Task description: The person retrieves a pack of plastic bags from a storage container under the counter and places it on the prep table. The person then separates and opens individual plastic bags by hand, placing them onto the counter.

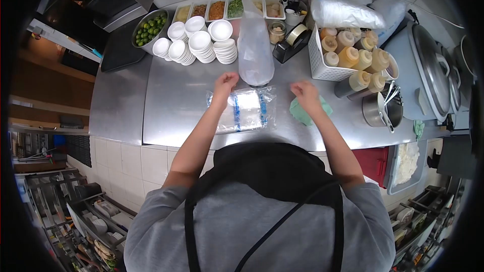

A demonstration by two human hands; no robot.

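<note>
On the steel counter lies a clear plastic packet with blue print, in front of my body. My left hand is over the packet's upper left corner, its fingers bent together; whether they hold anything is too small to tell. To the right, my right hand is above a green cloth, fingers curled, and their tips are too small to read. Between and beyond the hands, a long translucent plastic bag stretches toward the back of the counter.
Stacks of white bowls and a bowl of limes stand at the back left. Toward the right are a tape dispenser, a white basket of sauce bottles and a metal pot. Food trays line the back.
</note>
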